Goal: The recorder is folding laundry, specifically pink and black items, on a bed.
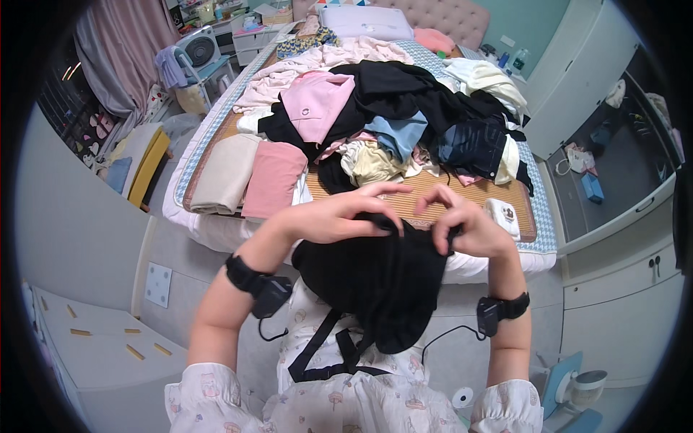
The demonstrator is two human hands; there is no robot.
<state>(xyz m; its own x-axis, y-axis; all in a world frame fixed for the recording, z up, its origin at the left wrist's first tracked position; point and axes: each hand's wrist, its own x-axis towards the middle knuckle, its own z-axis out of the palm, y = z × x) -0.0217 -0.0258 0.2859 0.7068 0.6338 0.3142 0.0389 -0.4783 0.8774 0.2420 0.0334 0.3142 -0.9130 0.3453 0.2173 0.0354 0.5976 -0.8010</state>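
Note:
A black cloth garment (373, 276) hangs between my hands, its lower part drooping in front of my patterned clothes. My left hand (363, 214) pinches its upper edge between thumb and fingers. On the other side, my right hand (460, 224) grips the opposite upper corner, fingers curled. The garment's exact kind cannot be told from its folds. Just beyond, on the bed, lie a folded beige cloth (224, 173) and a folded pink cloth (274, 178) side by side. A small folded white cloth (502, 218) with a brown motif rests near my right hand.
A large heap of mixed clothes covers the bed's middle, including a pink garment (319, 103), a black garment (395, 89), a blue cloth (399, 132) and dark denim (474, 149). A fan (200, 48) stands at the far left. White wardrobes (590, 59) line the right.

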